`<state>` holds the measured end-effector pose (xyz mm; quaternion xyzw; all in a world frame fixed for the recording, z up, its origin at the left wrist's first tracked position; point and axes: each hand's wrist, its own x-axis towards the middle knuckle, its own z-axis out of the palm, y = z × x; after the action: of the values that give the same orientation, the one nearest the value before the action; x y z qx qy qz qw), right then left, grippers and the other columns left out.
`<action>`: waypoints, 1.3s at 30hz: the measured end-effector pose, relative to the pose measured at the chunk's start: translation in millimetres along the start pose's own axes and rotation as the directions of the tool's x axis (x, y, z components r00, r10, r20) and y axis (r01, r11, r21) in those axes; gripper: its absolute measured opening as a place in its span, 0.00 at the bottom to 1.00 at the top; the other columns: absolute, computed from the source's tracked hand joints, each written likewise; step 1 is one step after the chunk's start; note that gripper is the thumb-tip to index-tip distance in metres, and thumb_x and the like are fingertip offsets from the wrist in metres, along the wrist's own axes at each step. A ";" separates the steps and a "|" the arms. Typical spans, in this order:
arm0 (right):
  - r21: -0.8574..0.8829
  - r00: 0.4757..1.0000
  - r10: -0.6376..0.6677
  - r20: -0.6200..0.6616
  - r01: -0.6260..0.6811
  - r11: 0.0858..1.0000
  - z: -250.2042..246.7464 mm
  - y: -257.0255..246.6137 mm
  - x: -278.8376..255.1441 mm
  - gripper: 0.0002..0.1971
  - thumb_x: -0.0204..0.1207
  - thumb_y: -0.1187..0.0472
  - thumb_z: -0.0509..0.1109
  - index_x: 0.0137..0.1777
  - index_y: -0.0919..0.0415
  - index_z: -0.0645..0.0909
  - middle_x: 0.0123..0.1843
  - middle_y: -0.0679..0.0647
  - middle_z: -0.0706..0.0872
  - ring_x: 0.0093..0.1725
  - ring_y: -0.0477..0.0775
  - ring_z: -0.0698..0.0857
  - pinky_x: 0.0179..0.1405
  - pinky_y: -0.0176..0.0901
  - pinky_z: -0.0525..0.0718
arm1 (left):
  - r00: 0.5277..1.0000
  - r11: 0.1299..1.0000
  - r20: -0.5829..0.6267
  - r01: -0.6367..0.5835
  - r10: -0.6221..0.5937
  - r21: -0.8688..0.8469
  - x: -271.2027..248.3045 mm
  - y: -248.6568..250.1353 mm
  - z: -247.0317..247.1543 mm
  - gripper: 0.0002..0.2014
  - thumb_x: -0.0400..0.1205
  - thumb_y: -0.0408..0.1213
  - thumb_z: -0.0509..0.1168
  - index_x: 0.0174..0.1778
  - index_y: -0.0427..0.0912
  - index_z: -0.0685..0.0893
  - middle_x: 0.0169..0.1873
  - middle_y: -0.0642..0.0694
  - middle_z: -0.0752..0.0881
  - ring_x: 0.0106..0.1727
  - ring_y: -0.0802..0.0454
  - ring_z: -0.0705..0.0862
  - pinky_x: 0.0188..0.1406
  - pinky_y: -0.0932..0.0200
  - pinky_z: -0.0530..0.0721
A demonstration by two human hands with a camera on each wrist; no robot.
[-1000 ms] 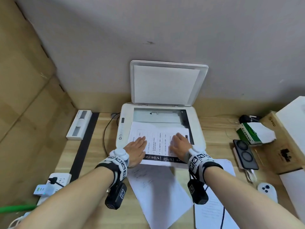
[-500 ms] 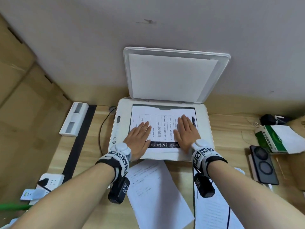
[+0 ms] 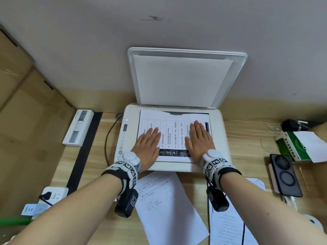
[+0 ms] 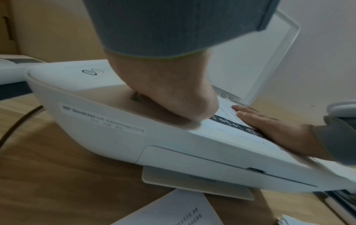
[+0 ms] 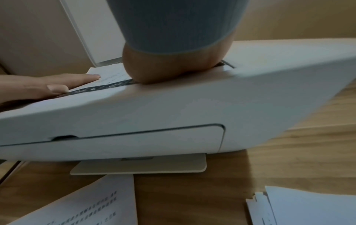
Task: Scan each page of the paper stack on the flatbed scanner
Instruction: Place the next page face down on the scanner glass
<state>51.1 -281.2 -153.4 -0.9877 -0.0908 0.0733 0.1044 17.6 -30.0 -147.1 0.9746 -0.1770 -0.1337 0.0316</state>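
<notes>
A white flatbed scanner point(image 3: 220, 138) stands on the wooden desk with its lid point(image 3: 184, 78) raised against the wall. A printed page point(image 3: 174, 131) with a dark band along its near edge lies on the glass, and a thin dark strip of glass shows past its far edge. My left hand point(image 3: 148, 142) lies flat on the page's left half and my right hand point(image 3: 198, 137) lies flat on its right half, with straight fingers. The wrist views show each palm's heel on the scanner's front rim point(image 4: 115, 129) point(image 5: 173, 106). One loose sheet point(image 3: 168, 206) and a paper stack point(image 3: 230, 227) lie in front of the scanner.
A dark phone point(image 3: 284, 175) and a green-and-white box point(image 3: 297, 147) lie to the right. A long white box point(image 3: 77, 128), a black strip and a power strip point(image 3: 53, 193) sit to the left, beside a cardboard wall. A cable point(image 3: 107, 138) runs along the scanner's left side.
Both hands have slid the page away from me, from overhanging the front rim to nearly covering the glass. The fingers have flattened out, and the head view has come closer.
</notes>
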 end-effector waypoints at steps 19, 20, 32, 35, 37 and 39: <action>-0.120 0.929 -0.178 -0.325 0.147 0.982 -213.0 -49.6 45.8 0.25 0.84 0.52 0.63 0.78 0.60 0.69 0.75 0.54 0.73 0.71 0.60 0.73 0.70 0.53 0.75 | 0.862 0.976 -0.461 0.151 -0.209 -0.159 60.8 -23.6 -261.5 0.34 0.78 0.39 0.61 0.81 0.40 0.60 0.78 0.41 0.66 0.81 0.43 0.61 0.77 0.43 0.63; -0.122 0.920 -0.183 -0.346 0.150 0.981 -221.1 -52.5 44.8 0.25 0.83 0.52 0.64 0.78 0.60 0.69 0.75 0.55 0.73 0.71 0.60 0.73 0.70 0.53 0.75 | 0.877 0.974 -0.426 0.178 -0.222 -0.141 61.4 -23.4 -266.6 0.34 0.77 0.41 0.61 0.80 0.41 0.60 0.76 0.41 0.68 0.78 0.41 0.65 0.74 0.43 0.65; -0.044 0.990 -0.143 -0.012 0.142 0.989 -218.8 -72.0 19.0 0.36 0.76 0.42 0.74 0.81 0.55 0.68 0.79 0.53 0.72 0.75 0.57 0.73 0.72 0.50 0.73 | 0.994 0.994 0.066 0.092 -0.089 -0.056 6.4 -3.6 -248.0 0.18 0.79 0.41 0.65 0.66 0.44 0.82 0.54 0.45 0.84 0.51 0.46 0.82 0.39 0.61 0.75; -0.066 0.970 -0.128 0.207 0.145 0.987 -188.9 -70.9 1.2 0.34 0.74 0.35 0.72 0.76 0.51 0.73 0.72 0.52 0.80 0.67 0.58 0.80 0.65 0.54 0.79 | 0.991 0.993 0.132 0.029 -0.013 -0.118 -9.4 -2.7 -210.2 0.32 0.78 0.45 0.68 0.80 0.46 0.69 0.77 0.44 0.72 0.74 0.44 0.73 0.66 0.54 0.73; -0.082 0.955 -0.154 0.254 0.180 0.980 -165.7 -69.6 -11.1 0.33 0.74 0.32 0.69 0.73 0.51 0.74 0.69 0.52 0.79 0.63 0.56 0.80 0.63 0.55 0.80 | 0.987 0.996 0.159 0.003 0.012 -0.091 -20.8 -5.5 -181.0 0.35 0.78 0.48 0.66 0.82 0.48 0.65 0.82 0.45 0.62 0.80 0.44 0.65 0.77 0.48 0.66; -0.081 0.951 -0.174 0.255 0.201 0.976 -139.9 -64.9 -21.0 0.37 0.74 0.32 0.68 0.77 0.52 0.69 0.75 0.52 0.75 0.69 0.57 0.76 0.66 0.57 0.79 | 0.991 0.997 0.134 -0.010 0.021 -0.080 -31.2 -7.4 -153.6 0.37 0.78 0.52 0.66 0.83 0.49 0.62 0.84 0.46 0.58 0.82 0.44 0.61 0.79 0.46 0.63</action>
<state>42.9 -249.8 -1.2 -0.9619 -0.2004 0.1801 0.0461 33.7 -9.9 7.6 0.9599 -0.1808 -0.2059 0.0593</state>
